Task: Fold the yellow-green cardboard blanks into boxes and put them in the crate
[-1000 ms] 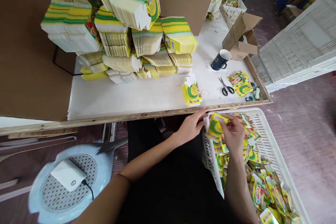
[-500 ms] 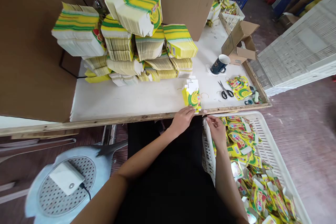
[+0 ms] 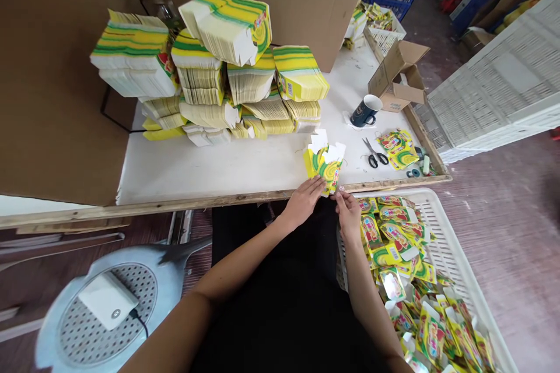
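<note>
A few flat yellow-and-green candy cartons point(image 3: 329, 164) with white flaps lie overlapping at the table's front edge, the top one fanned out to the right. My left hand point(image 3: 305, 198) rests on their lower part, fingers stretched out and lying flat. At the top carton's lower right corner, my right hand point(image 3: 349, 215) has its thumb and fingers drawn together on the edge; the exact grip is partly hidden. Below and right of that hand stands a white plastic basket point(image 3: 455, 245) filled with folded cartons point(image 3: 396, 236).
Bundled carton stacks point(image 3: 210, 78) rise at the table's back left before a cardboard sheet point(image 3: 301, 0). To the right are black scissors point(image 3: 375, 154), a dark mug point(image 3: 366, 112), loose cartons point(image 3: 399, 148) and an opened cardboard box point(image 3: 396, 78). A stool point(image 3: 109, 315) bears a white device point(image 3: 108, 300).
The top carton has shifted rightward and turned, spreading from the one beneath. My right hand has moved left from the basket's rim to the carton's corner. My left hand stays nearly in place.
</note>
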The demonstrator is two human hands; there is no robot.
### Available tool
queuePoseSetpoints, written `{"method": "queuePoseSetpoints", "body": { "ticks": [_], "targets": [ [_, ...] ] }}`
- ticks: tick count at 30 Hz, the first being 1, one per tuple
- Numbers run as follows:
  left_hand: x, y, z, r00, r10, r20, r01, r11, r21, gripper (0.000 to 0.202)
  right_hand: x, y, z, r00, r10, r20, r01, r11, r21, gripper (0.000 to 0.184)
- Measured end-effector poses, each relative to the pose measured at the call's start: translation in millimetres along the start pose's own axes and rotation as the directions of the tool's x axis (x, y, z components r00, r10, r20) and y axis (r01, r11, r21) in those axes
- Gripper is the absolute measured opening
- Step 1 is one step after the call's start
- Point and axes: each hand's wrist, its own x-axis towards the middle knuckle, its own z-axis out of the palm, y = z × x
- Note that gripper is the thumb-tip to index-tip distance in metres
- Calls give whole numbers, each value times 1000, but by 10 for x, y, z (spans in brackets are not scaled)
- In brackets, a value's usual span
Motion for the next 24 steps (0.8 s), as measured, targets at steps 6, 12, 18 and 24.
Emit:
{"method": "queuePoseSetpoints", "body": {
  "ticks": [6, 12, 18, 24],
  "targets": [
    [-157, 78, 33, 990, 114, -86, -128, 976, -178, 26, -28, -38, -17, 998, 38, -59, -31, 993, 115, 54],
    [-113, 361, -195, 944, -192, -269, 3, 819, -573, 39, -152, -178, -125, 994, -1, -106, 20, 984, 178, 52],
    [105, 302, -407, 915, -333, 228, 296, 171, -940, 63, -308, -364, -72, 996, 40, 78, -61, 956, 288, 41],
    [44, 333, -501, 919, -191, 346, 350, -13, -937, 62, -378, -405, 47, 978, 85, 190, -152, 914, 375, 35]
  ]
}}
